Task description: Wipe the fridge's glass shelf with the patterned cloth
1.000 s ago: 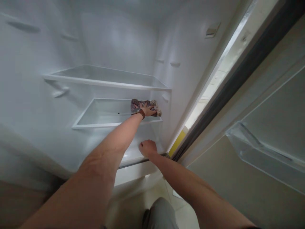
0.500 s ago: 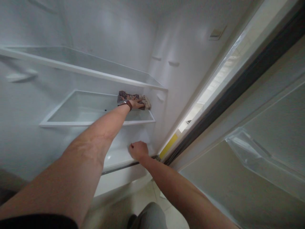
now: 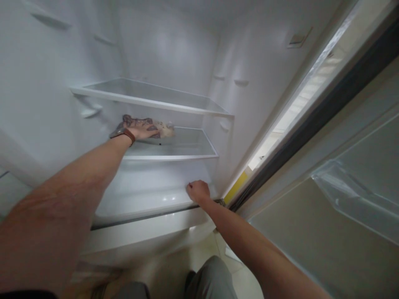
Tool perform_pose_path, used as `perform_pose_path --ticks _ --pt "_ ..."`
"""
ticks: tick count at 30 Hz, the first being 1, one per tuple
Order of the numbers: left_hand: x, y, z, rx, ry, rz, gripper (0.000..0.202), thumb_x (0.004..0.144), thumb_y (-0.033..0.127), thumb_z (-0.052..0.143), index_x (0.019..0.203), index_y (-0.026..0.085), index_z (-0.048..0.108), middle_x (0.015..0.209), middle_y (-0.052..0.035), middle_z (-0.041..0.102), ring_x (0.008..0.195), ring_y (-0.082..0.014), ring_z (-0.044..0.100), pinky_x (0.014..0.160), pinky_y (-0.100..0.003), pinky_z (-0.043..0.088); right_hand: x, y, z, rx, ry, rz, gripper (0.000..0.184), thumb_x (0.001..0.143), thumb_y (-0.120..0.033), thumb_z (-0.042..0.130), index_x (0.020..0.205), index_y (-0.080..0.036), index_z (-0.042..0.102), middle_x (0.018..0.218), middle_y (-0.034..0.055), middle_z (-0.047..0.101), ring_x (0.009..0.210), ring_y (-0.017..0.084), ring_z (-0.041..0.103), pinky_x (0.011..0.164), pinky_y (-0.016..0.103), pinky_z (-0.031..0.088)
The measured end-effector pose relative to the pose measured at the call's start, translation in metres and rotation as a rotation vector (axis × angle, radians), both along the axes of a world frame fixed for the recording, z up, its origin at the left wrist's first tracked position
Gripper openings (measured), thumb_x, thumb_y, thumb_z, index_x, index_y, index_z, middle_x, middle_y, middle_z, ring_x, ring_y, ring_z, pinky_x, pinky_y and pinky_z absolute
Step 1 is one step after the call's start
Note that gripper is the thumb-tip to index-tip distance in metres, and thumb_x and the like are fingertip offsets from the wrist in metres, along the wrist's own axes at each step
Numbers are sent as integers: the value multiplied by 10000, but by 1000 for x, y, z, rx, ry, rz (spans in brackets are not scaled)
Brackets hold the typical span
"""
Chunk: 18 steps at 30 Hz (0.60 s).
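Observation:
My left hand (image 3: 142,132), with a brown-strapped watch on the wrist, presses a patterned brown and cream cloth (image 3: 166,129) against the lower glass shelf (image 3: 190,143) of a fridge. Its fingers lie spread over the cloth, which is bunched under the palm toward the left end of the shelf. My right hand (image 3: 198,192) is closed in a fist and rests on the white fridge floor (image 3: 140,187), near the front right corner. Nothing shows in that fist, though its inner side is hidden.
Above the cloth sits an upper glass shelf (image 3: 156,98) with a white front rim. Moulded shelf supports (image 3: 241,82) stick out from the side walls. The open door (image 3: 311,232), with a clear bin (image 3: 343,191), stands at the right. My knee (image 3: 213,278) is below.
My left hand has slid the cloth leftward along the lower shelf, from its right end toward the left. My right fist stays in place on the fridge floor. The view has shifted left.

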<state>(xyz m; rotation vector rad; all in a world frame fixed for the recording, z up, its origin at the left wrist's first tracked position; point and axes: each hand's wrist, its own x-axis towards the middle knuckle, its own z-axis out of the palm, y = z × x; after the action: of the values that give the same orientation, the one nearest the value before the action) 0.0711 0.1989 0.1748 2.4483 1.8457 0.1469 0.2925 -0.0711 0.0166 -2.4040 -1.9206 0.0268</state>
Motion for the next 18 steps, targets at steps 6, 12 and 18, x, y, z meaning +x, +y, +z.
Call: perform_pose_path --ticks 6,12,18 --pt "3 -34 3 -51 1 6 836 952 804 291 1657 360 228 1752 13 76 1585 -406 38 1219 -693 -31 1 -1 0 -14 12 -10 510 1005 -407 363 1103 -192 814 1076 154 775 979 251 736 854 311 511" --pt "-9 -80 5 -57 11 -18 848 916 820 274 1653 402 237 1748 16 88 1589 -424 35 1227 -691 -3 0 -4 5 -15 28 -11 506 997 -378 366 1100 -166 813 1100 184 764 1020 257 726 900 313 492" --pt "-18 -120 2 -51 26 -23 869 891 844 222 1649 420 238 1747 25 83 1591 -422 32 1221 -708 7 -1 -6 6 0 39 -2 513 991 -390 366 1090 -157 811 1081 187 766 1000 266 730 861 312 498"
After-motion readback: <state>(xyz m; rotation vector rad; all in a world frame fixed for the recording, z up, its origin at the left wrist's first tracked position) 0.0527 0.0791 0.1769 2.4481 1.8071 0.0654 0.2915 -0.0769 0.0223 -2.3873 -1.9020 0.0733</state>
